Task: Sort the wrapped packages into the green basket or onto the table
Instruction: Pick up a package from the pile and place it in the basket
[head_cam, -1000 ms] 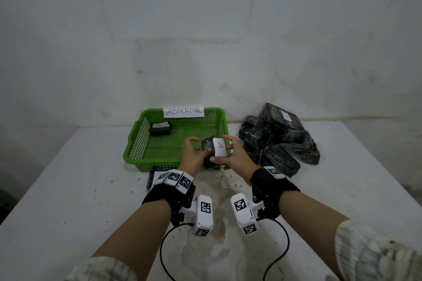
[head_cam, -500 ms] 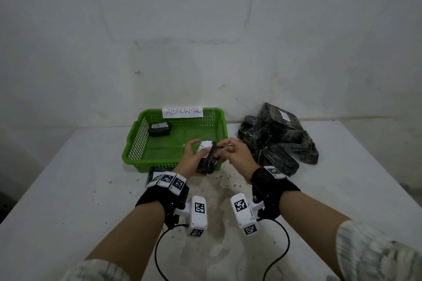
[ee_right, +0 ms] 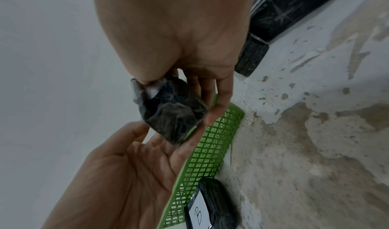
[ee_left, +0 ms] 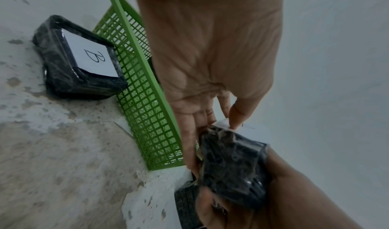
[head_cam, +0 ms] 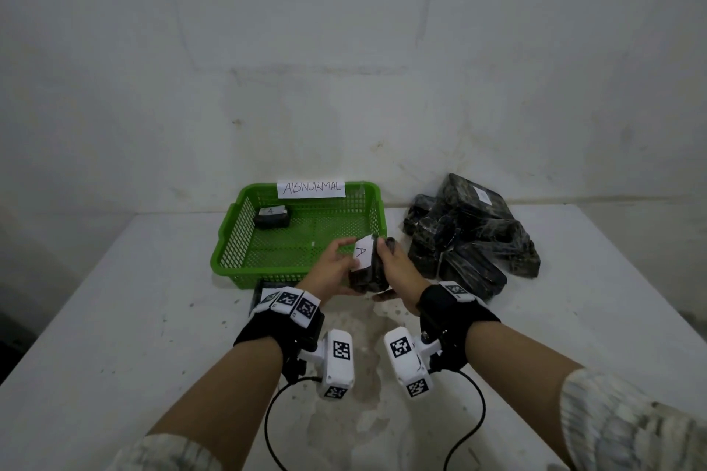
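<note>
I hold one black wrapped package (head_cam: pixel 373 273) with both hands, just above the near right corner of the green basket (head_cam: pixel 229 229). Its white label reads "A" and faces up and left. My left hand (head_cam: pixel 340 266) has its thumb on the label (ee_left: pixel 238 116) and its fingers under the package (ee_left: pixel 231 162). My right hand (head_cam: pixel 396 269) grips the other side, thumb and fingers curled round the package (ee_right: pixel 170 116). One labelled package (head_cam: pixel 272 217) lies in the basket's far left corner. Another package, marked "B" (ee_left: pixel 84 61), lies on the table against the basket's front wall.
A pile of several black wrapped packages (head_cam: pixel 470 237) sits to the right of the basket by the wall. The basket's back rim carries a paper sign reading "ABNORMAL" (head_cam: pixel 310 188). The white table (head_cam: pixel 114 317) is worn and stained around my wrists.
Both hands have turned the package over between them: its label faced me on the right, then went edge-on, and now shows on the left. The hands stayed near the basket's corner.
</note>
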